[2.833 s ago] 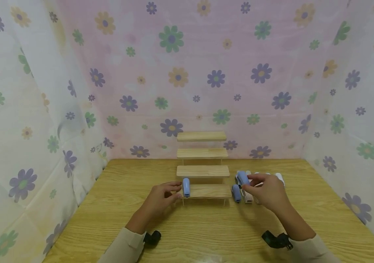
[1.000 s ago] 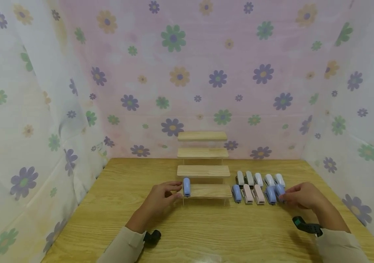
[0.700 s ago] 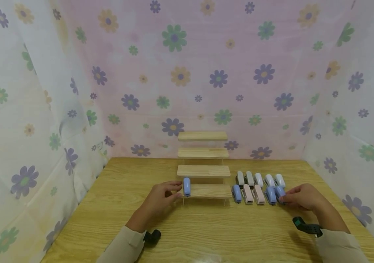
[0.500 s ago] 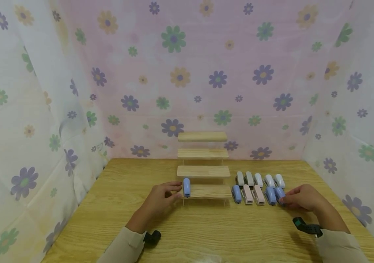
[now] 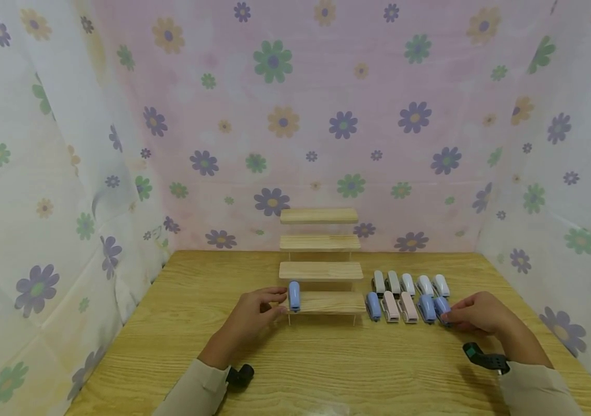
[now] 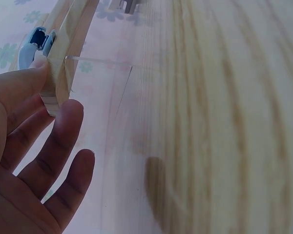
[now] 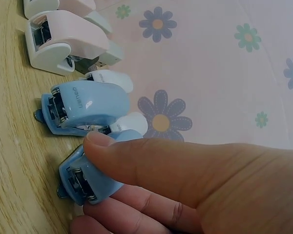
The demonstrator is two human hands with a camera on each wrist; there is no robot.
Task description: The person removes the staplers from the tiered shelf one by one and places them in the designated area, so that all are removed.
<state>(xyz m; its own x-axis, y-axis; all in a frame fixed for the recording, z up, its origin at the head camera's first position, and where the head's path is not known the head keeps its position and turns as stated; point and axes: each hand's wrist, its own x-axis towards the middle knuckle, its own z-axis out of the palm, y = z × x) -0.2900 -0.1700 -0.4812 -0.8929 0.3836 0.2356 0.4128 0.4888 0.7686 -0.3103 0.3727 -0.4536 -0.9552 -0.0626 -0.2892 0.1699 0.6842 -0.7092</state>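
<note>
In the head view, a light-blue mini stapler (image 5: 294, 296) stands at the left end of the lowest wooden shelf (image 5: 329, 301). My left hand (image 5: 255, 315) is at that shelf end, thumb tip right by the board and stapler in the left wrist view; its other fingers are loosely extended. With thumb and fingers, my right hand (image 5: 479, 314) pinches a blue stapler (image 7: 95, 178) at the right end of the front row. Just beside it stands another blue stapler (image 7: 90, 105). My right palm and fingers partly cover the pinched one.
The tiered stand's upper shelves (image 5: 321, 270) rise behind. Two pink staplers (image 5: 399, 307) and one more blue stapler (image 5: 373, 306) make up the front row's left. Several grey and white staplers (image 5: 424, 285) line the row behind. Flowered cloth (image 5: 300, 115) encloses the wooden table (image 5: 300, 370).
From 2.8 s ago, my right hand has moved from the rows' left end, where it held a blue stapler raised, to the front row's right end. My left hand stays put.
</note>
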